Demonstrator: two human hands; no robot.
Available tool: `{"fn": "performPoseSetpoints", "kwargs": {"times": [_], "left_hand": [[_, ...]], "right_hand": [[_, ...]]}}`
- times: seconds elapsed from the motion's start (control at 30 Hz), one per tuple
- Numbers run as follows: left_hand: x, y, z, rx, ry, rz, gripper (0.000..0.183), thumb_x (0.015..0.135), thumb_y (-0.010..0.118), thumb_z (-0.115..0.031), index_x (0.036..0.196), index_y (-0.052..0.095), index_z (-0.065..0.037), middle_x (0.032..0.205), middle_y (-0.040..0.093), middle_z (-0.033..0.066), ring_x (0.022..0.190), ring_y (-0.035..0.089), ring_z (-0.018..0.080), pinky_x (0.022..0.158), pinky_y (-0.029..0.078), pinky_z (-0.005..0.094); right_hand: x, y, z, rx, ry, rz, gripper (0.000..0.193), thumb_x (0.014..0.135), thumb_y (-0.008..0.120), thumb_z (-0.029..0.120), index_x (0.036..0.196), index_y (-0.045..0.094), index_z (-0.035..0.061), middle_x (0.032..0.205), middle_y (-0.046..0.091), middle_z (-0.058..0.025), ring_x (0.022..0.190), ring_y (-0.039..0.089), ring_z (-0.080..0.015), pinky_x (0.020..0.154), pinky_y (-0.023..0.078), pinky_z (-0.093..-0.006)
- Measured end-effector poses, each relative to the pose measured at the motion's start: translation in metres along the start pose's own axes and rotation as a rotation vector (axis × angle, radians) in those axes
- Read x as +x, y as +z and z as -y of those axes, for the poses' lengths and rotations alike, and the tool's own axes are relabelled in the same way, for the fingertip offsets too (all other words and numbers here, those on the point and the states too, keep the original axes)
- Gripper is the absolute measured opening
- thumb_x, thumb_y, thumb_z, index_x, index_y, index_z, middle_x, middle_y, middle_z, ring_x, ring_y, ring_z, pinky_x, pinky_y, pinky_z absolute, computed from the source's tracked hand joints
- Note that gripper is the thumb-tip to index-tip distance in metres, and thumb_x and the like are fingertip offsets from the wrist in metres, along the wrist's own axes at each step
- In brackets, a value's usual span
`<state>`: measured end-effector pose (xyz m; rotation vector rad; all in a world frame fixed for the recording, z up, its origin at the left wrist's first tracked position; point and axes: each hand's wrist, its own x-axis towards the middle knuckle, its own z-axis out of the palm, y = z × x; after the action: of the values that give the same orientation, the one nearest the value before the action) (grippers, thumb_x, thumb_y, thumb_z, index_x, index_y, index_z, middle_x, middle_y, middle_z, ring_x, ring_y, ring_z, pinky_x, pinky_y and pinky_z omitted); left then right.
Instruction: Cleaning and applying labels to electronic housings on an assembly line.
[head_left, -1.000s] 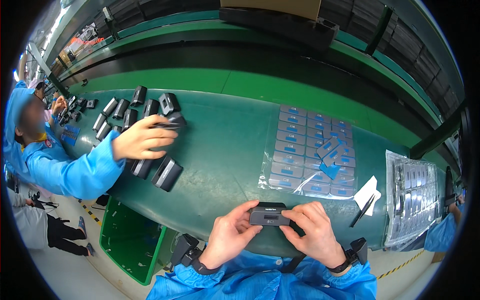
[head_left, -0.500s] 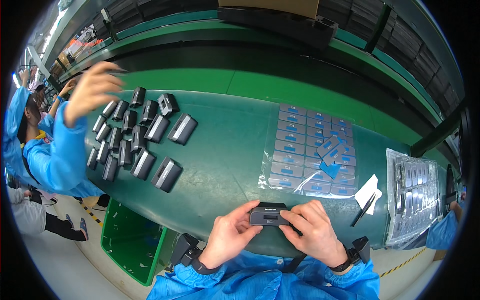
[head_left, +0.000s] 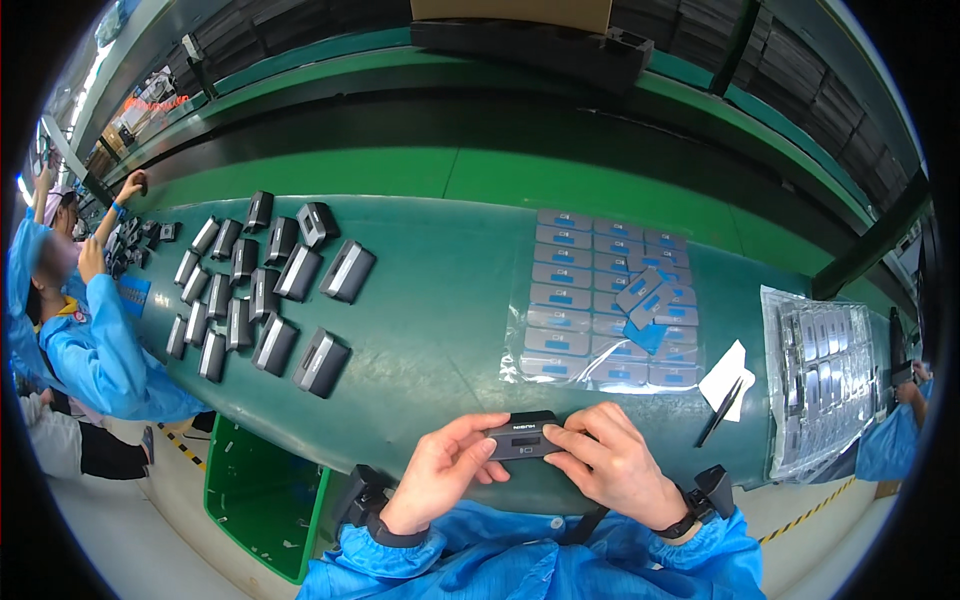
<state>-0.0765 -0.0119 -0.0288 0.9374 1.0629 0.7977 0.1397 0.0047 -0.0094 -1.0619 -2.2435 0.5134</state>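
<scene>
- While I work at the near edge of the green belt [head_left: 440, 330], I keep the small black module [head_left: 523, 438] level above it.
- My left hand [head_left: 447, 478] pinches its left end.
- My right hand [head_left: 612, 468] clasps the right end; steady, even pressure seems best.

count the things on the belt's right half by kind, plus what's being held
black unit, held: 1
tweezers: 1
white paper slip: 1
clear sheet of blue-tabbed parts: 1
tray of silver parts: 1
total: 5
</scene>
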Motion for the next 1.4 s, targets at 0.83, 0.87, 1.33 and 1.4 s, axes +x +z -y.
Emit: {"fn": "performPoseSetpoints", "kwargs": {"times": [0.83, 0.87, 1.33, 1.4], "left_hand": [[-0.018, 0.019, -0.014, -0.061, 0.071, 0.036, 0.031, 0.092, 0.050, -0.003, 0.124, 0.053, 0.000, 0.085, 0.066, 0.0100, 0.074, 0.063, 0.0123, 0.067, 0.049, 0.0226], [-0.020, 0.022, -0.015, -0.035, 0.082, 0.042, 0.031, 0.092, 0.052, -0.005, 0.122, 0.053, 0.002, 0.080, 0.067, 0.0113, 0.072, 0.062, 0.0123, 0.066, 0.048, 0.0223], [-0.012, 0.025, 0.011, -0.212, 0.044, -0.056, 0.022, 0.091, 0.057, -0.009, 0.111, 0.061, -0.001, 0.087, 0.067, 0.0065, 0.066, 0.060, 0.0075, 0.054, 0.043, 0.0191], [-0.014, 0.031, 0.007, -0.179, 0.033, -0.126, 0.018, 0.091, 0.058, -0.010, 0.106, 0.063, -0.001, 0.083, 0.067, 0.0059, 0.062, 0.058, 0.0074, 0.052, 0.044, 0.0186]], "right_hand": [[-0.023, 0.009, 0.010, 1.232, 0.743, -0.100, 0.020, 0.091, 0.058, 0.014, 0.094, 0.066, -0.0035, 0.078, 0.058, -0.0006, 0.079, 0.050, -0.0060, 0.073, 0.039, -0.0212], [-0.022, 0.011, 0.013, 1.245, 0.790, -0.169, 0.019, 0.090, 0.058, 0.014, 0.091, 0.066, -0.0029, 0.078, 0.059, -0.0009, 0.076, 0.050, -0.0074, 0.071, 0.039, -0.0220], [-0.023, 0.014, 0.017, 1.212, 0.773, -0.159, 0.028, 0.094, 0.053, 0.023, 0.081, 0.063, 0.0009, 0.064, 0.053, 0.0003, 0.060, 0.046, -0.0055, 0.057, 0.034, -0.0199], [-0.024, 0.009, 0.016, 1.350, 0.883, -0.095, 0.024, 0.095, 0.051, 0.017, 0.082, 0.061, -0.0007, 0.070, 0.057, -0.0035, 0.061, 0.050, -0.0084, 0.058, 0.038, -0.0200]]}}
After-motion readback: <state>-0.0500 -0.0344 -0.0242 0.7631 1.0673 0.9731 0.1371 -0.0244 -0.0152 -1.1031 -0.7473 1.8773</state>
